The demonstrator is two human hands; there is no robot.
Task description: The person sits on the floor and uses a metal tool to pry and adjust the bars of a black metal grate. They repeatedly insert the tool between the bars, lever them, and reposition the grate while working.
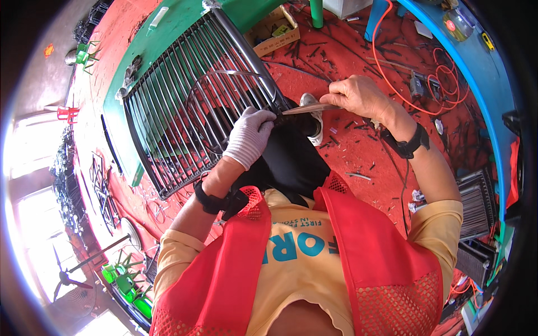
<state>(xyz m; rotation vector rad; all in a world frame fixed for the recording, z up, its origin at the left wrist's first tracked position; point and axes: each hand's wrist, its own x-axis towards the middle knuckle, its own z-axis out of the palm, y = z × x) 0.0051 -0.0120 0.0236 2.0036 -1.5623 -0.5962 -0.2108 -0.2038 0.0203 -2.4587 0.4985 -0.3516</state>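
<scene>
A dark frame with many parallel bars (185,101) leans from the green table toward my lap. My left hand (249,134), in a pale knit glove, is closed at the frame's near corner; its fingertips are partly hidden. My bare right hand (358,98) is closed on a flat, light brown strip (305,109) and holds it out to the right of that corner. The strip runs taut between my right hand and the corner. A thin dark loop of strip (235,71) arches over the bars.
A green table (246,14) supports the frame's far end. Behind it stands an open cardboard box (277,42). Dark offcuts litter the red floor (347,154). An orange hose (381,67) coils at the right, near a blue table edge (476,73). More barred panels (476,204) stand lower right.
</scene>
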